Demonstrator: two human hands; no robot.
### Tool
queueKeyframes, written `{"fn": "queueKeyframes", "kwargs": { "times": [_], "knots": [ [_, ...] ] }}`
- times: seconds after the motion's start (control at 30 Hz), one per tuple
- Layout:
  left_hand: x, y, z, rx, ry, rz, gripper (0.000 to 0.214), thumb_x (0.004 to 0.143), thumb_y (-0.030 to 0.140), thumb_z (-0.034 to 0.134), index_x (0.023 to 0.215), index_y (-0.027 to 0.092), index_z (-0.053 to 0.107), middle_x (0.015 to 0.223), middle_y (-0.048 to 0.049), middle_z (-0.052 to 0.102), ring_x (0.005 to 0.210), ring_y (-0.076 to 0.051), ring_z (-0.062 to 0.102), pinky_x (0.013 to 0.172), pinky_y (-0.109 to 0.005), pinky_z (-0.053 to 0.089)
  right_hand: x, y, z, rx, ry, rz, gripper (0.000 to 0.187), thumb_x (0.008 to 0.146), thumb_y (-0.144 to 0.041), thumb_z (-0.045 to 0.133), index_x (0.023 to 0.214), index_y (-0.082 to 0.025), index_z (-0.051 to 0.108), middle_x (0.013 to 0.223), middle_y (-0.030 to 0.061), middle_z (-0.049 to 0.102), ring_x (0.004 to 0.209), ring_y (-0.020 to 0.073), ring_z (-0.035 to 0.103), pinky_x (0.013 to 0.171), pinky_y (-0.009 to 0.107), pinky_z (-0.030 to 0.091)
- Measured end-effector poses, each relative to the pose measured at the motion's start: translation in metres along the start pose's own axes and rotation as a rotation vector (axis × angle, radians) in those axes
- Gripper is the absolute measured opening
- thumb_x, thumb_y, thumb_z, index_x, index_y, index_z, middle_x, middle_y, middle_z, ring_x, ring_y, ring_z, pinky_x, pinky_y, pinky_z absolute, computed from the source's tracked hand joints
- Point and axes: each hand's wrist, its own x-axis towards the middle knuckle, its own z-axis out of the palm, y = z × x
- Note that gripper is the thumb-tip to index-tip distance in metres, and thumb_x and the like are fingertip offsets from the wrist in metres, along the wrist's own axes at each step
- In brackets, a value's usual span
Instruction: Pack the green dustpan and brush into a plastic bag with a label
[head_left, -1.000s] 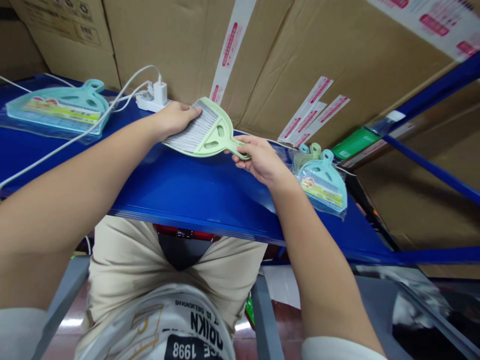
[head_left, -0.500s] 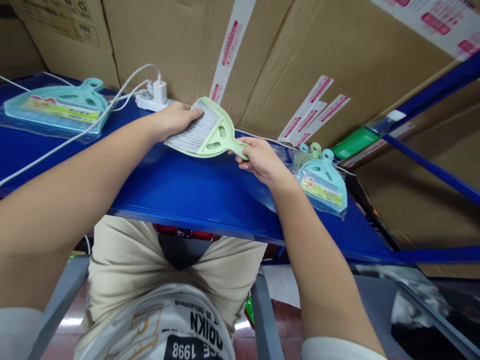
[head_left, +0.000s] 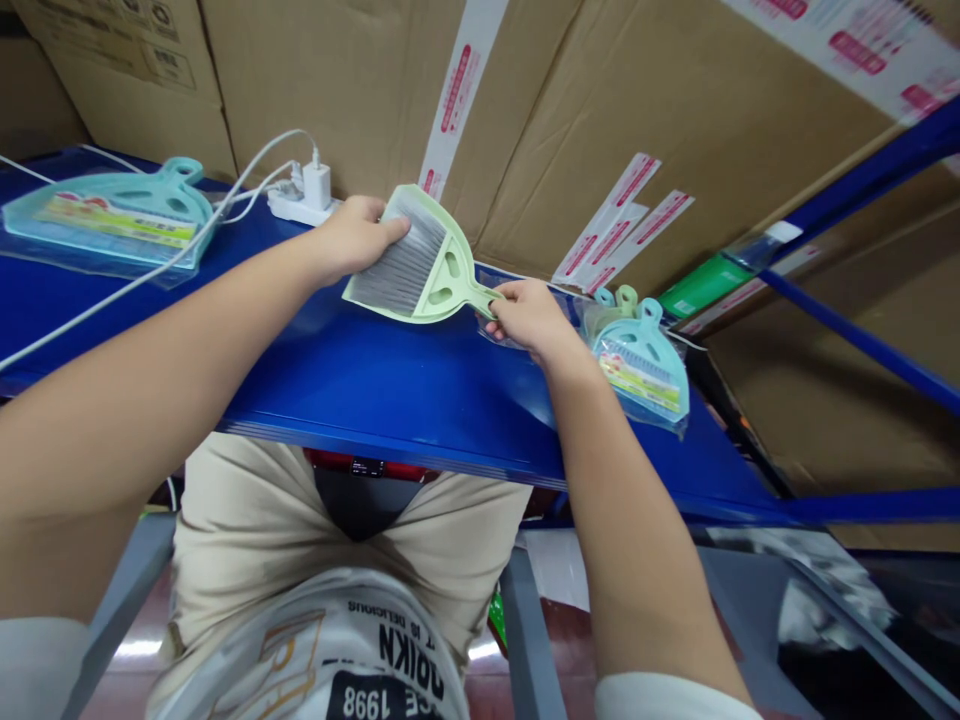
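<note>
Above the blue tabletop I hold a pale green dustpan with a small hand brush nested in it, its grey bristles facing up. My left hand pinches the wide end at the left, thumb lying on the bristles and the other fingers hidden behind the pan. My right hand is closed round the narrow handle end. How the brush and pan handles overlap inside that grip cannot be made out.
Wrapped blue dustpan sets lie at the left and right. Behind my left hand sits a white power strip with cables trailing left. A green-labelled bottle leans at the back right. Cardboard boxes wall off the rear.
The dustpan and brush have shifted slightly right and tilted, so the bristles look darker. Both hands keep their hold. The whole view has moved very little.
</note>
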Motion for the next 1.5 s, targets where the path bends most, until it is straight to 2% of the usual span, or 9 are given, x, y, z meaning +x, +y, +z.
{"fn": "queueKeyframes", "kwargs": {
  "times": [0.23,0.43,0.53,0.63,0.7,0.8,1.0,1.37,1.5],
  "knots": [
    [0.001,-0.005,0.007,-0.035,-0.077,0.043,0.021,0.091,0.032,0.074,0.109,0.024,0.081,0.103,-0.0035,0.083,0.125,-0.033,0.077,0.110,-0.045,0.061,0.011,0.010,-0.005,-0.014,0.022,-0.053,0.036,0.076,0.013,0.054,0.062,-0.020,0.057,0.044,-0.0030,0.051,0.035,0.0081,0.045,0.037,0.017,0.032],
    [-0.007,-0.001,0.013,-0.107,-0.064,0.087,0.026,0.089,0.030,0.079,0.115,0.022,0.081,0.107,-0.0078,0.086,0.122,-0.034,0.078,0.109,-0.046,0.063,0.014,0.004,-0.007,0.006,0.070,0.004,0.036,0.076,0.012,0.051,0.063,-0.020,0.060,0.043,-0.0043,0.048,0.038,0.0103,0.048,0.037,0.018,0.036],
    [-0.010,0.000,0.015,-0.129,-0.034,0.125,0.022,0.089,0.027,0.079,0.111,0.023,0.079,0.111,-0.0075,0.086,0.126,-0.033,0.076,0.112,-0.045,0.062,0.020,0.001,-0.007,0.093,0.047,0.006,0.036,0.076,0.013,0.053,0.063,-0.020,0.058,0.044,-0.0054,0.049,0.037,0.0080,0.046,0.035,0.015,0.033],
    [-0.010,0.001,0.014,-0.144,0.037,0.180,0.019,0.088,0.024,0.080,0.107,0.024,0.077,0.118,-0.0077,0.084,0.130,-0.032,0.074,0.115,-0.043,0.061,0.030,-0.007,-0.008,0.119,0.030,0.023,0.034,0.075,0.014,0.059,0.066,-0.019,0.058,0.051,-0.0028,0.056,0.039,0.0082,0.052,0.038,0.015,0.041],
    [-0.009,0.001,0.014,-0.143,0.083,0.209,0.018,0.088,0.023,0.080,0.106,0.025,0.075,0.121,-0.0080,0.083,0.132,-0.032,0.073,0.117,-0.044,0.059,0.035,-0.015,-0.009,0.079,0.040,0.038,0.033,0.077,0.014,0.060,0.069,-0.018,0.059,0.057,0.0003,0.062,0.041,0.0090,0.056,0.040,0.016,0.044],
    [-0.005,-0.002,0.014,-0.134,0.118,0.225,0.016,0.090,0.023,0.080,0.104,0.025,0.074,0.121,-0.0080,0.083,0.134,-0.033,0.071,0.118,-0.045,0.059,0.034,-0.026,-0.009,-0.039,0.057,0.056,0.034,0.082,0.014,0.056,0.069,-0.017,0.059,0.059,0.0028,0.063,0.040,0.0081,0.052,0.038,0.017,0.039],
    [0.006,-0.016,0.020,-0.211,0.084,0.342,0.015,0.086,0.015,0.081,0.093,0.023,0.070,0.108,-0.0082,0.081,0.125,-0.033,0.074,0.115,-0.048,0.059,0.022,-0.020,-0.003,-0.069,0.000,0.073,0.039,0.085,0.015,0.047,0.068,-0.019,0.053,0.059,-0.0043,0.054,0.043,0.0054,0.045,0.043,0.017,0.033],
    [0.011,-0.026,0.027,-0.277,0.018,0.257,0.019,0.092,0.031,0.081,0.107,0.019,0.077,0.108,-0.0095,0.083,0.122,-0.035,0.077,0.113,-0.056,0.062,0.023,-0.014,-0.005,-0.037,0.037,0.052,0.041,0.087,0.015,0.046,0.065,-0.020,0.050,0.055,-0.0058,0.048,0.045,0.0059,0.042,0.041,0.016,0.031],
    [0.011,-0.027,0.027,-0.273,0.018,0.232,0.022,0.090,0.028,0.082,0.110,0.019,0.078,0.111,-0.0087,0.084,0.123,-0.034,0.077,0.114,-0.056,0.061,0.021,-0.015,-0.004,-0.039,0.011,0.052,0.041,0.089,0.014,0.043,0.066,-0.019,0.051,0.059,-0.0043,0.053,0.043,0.0048,0.042,0.040,0.017,0.030]
  ]
}}
